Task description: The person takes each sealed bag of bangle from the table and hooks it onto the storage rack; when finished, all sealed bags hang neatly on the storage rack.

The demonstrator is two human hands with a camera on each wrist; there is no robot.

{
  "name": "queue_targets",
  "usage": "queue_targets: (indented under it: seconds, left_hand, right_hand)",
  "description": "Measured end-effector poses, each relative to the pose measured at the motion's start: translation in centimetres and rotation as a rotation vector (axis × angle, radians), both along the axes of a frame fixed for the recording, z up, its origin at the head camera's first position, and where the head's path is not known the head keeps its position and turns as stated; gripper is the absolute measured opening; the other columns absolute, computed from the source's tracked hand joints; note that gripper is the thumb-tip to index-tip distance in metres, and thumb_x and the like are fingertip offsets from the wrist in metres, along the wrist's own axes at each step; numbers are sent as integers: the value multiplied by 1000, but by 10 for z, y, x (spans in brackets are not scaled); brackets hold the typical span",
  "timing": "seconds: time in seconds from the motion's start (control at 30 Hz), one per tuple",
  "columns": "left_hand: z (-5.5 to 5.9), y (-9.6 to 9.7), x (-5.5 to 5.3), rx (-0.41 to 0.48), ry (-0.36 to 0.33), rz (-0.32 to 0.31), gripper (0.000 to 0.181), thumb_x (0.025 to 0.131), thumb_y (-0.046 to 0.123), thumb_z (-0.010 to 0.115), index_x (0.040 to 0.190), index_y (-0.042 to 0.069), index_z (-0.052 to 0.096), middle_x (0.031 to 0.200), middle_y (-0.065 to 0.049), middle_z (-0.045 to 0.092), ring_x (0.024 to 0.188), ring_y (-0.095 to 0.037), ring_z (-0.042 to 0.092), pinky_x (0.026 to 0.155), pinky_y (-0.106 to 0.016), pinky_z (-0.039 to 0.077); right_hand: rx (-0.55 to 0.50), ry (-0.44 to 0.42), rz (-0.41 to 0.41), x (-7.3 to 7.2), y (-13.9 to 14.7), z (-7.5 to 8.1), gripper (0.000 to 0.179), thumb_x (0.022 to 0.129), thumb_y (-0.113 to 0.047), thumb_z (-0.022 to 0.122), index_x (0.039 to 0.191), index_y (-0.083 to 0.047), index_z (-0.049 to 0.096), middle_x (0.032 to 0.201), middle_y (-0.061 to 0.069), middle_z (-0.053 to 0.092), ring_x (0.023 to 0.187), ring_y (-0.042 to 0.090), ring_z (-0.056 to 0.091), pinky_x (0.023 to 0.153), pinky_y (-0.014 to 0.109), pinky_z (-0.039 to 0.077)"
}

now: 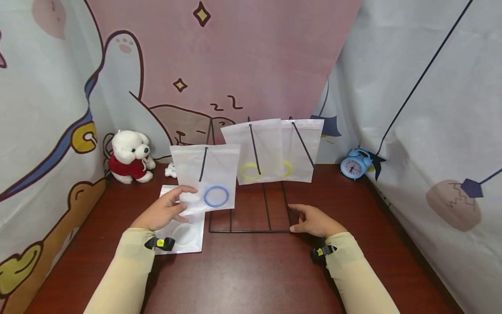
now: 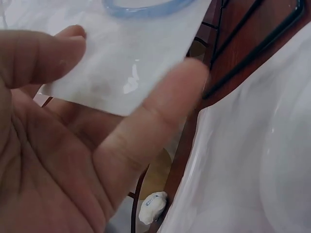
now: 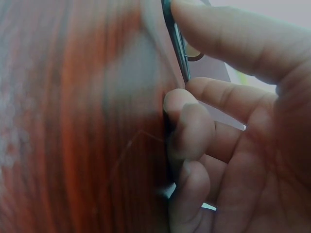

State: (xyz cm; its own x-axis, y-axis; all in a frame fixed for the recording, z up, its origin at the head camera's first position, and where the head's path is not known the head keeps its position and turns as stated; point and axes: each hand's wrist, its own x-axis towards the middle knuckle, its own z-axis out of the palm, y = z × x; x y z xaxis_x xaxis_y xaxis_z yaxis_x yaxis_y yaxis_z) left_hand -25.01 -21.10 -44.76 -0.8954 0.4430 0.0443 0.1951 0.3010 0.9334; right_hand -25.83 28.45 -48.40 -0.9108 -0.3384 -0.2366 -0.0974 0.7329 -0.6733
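Note:
A white pouch with a blue ring in it hangs from a front hook of a black wire rack. At this pouch's lower left corner is my left hand, fingers spread and overlapping the pouch, with no pinch showing. The left wrist view shows its fingers loosely bent near the pouch's lower edge. My right hand touches the rack's front right corner with thumb and index fingertips. In the right wrist view its other fingers curl loosely against the tabletop.
Two more white pouches hang behind, a middle one and a right one, with yellow rings showing. Another white pouch lies on the table under my left hand. A plush dog and a blue alarm clock stand farther back.

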Motion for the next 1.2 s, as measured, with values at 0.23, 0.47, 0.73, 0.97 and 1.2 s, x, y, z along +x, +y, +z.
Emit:
queue_targets:
  seconds: [0.23, 0.47, 0.73, 0.97, 1.2]
  left_hand:
    - [1, 0, 2, -31, 2, 33, 51, 104, -5, 51, 151, 16, 47, 158, -20, 36, 126, -44, 53, 80, -49, 65]
    - [4, 1, 1, -61, 28, 26, 51, 104, -5, 49, 151, 15, 45, 149, -24, 46, 111, -35, 66, 87, -47, 64]
    - [4, -1, -2, -43, 23, 60, 55, 102, -7, 49, 154, 13, 45, 130, -25, 58, 100, -30, 68, 81, -33, 64]
    - [3, -2, -2, -71, 68, 82, 55, 102, -6, 50, 154, 13, 46, 115, -20, 64, 93, -27, 72, 83, -28, 58]
    - [0, 0, -3, -46, 114, 117, 61, 99, -13, 46, 154, 12, 46, 105, -20, 59, 93, -27, 73, 87, -26, 59]
  right_hand:
    - [-6, -4, -9, 2, -2, 2, 79, 90, -19, 86, 158, -9, 47, 73, 3, 59, 67, 17, 53, 59, 32, 44]
    - [-7, -4, -16, 2, -3, 3, 79, 90, -18, 85, 159, -9, 47, 74, 3, 59, 67, 17, 53, 59, 32, 44]
    - [-22, 9, 7, 0, 0, -2, 81, 89, -21, 86, 159, -9, 46, 72, 3, 58, 66, 17, 53, 58, 33, 44]
    - [-21, -2, -7, 1, 0, -1, 81, 89, -21, 86, 159, -10, 46, 72, 3, 58, 66, 17, 53, 58, 33, 44]
    - [-18, -2, 0, 1, 0, 0, 81, 90, -21, 86, 159, -10, 46, 71, 2, 58, 64, 16, 52, 58, 32, 44]
